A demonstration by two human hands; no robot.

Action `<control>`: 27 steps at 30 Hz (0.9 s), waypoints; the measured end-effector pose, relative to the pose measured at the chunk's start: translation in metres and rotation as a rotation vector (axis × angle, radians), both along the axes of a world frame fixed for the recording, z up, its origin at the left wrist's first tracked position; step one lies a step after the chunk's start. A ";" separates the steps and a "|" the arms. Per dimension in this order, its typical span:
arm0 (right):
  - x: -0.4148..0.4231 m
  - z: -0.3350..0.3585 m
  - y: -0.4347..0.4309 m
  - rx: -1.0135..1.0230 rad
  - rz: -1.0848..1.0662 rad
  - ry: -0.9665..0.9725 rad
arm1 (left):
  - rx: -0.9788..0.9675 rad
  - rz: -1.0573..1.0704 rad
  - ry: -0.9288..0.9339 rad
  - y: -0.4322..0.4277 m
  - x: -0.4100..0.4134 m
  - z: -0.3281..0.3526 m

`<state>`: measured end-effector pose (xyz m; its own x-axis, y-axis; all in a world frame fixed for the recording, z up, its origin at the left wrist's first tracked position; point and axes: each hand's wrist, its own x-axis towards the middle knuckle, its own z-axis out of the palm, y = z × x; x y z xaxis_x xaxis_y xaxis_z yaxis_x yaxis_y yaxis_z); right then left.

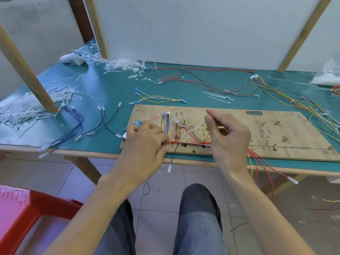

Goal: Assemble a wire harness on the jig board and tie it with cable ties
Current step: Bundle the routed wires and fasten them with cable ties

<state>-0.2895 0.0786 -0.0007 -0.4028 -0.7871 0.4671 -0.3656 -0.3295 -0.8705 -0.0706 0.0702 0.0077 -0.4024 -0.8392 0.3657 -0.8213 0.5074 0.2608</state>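
While the left hand (145, 142) bears down on the wire harness (191, 143) at the near left of the jig board (257, 137), its grip curled round the red, yellow and white strands, the bundle lies tight along the board's front line, probably so a tie can be cinched without the wires springing off their pegs. The right hand (228, 137) hovers above the middle of the board, thumb pressed to the side of the forefinger. A pale blurred streak runs from it down toward the wires and may be a cable tie, but I cannot tell whether that grip has hold of anything. Red and yellow tails (261, 162) of the harness hang off the table (114, 85) edge beside the right wrist and could snag it. Around the board lie blue wires (73, 126), a yellow and black loom (287, 96) trailing in from the far right, and a red lead set (202, 78) behind. A heap of cable ties (27, 107) sits round a wooden post (27, 70), well apart on the left, so reaching for one means crossing the loose wires.
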 end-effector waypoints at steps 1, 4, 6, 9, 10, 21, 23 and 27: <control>0.002 0.001 -0.005 -0.017 -0.016 0.025 | -0.012 0.003 -0.010 -0.001 -0.002 -0.001; 0.008 0.000 -0.019 -0.052 -0.057 0.120 | -0.059 0.009 -0.035 -0.002 -0.005 -0.005; 0.009 -0.005 -0.025 -0.056 -0.091 0.152 | -0.092 0.010 -0.045 -0.002 -0.006 -0.005; 0.009 -0.015 -0.028 -0.054 -0.132 0.168 | -0.110 -0.002 -0.043 -0.006 -0.007 -0.006; 0.009 -0.018 -0.027 -0.052 -0.132 0.173 | -0.111 -0.007 -0.044 -0.007 -0.007 -0.006; 0.009 -0.029 -0.026 -0.098 -0.245 0.212 | -0.117 0.024 -0.098 -0.023 -0.008 -0.011; 0.009 -0.031 -0.025 -0.081 -0.237 0.247 | -0.116 0.030 -0.087 -0.029 -0.009 -0.010; 0.012 -0.034 -0.021 -0.058 -0.201 0.300 | -0.020 0.085 -0.019 -0.041 -0.014 -0.005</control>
<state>-0.2778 0.0579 -0.0349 -0.3852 -0.6745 0.6298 -0.6645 -0.2709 -0.6965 -0.0848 0.0295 0.0026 -0.3368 -0.8633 0.3759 -0.8666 0.4403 0.2349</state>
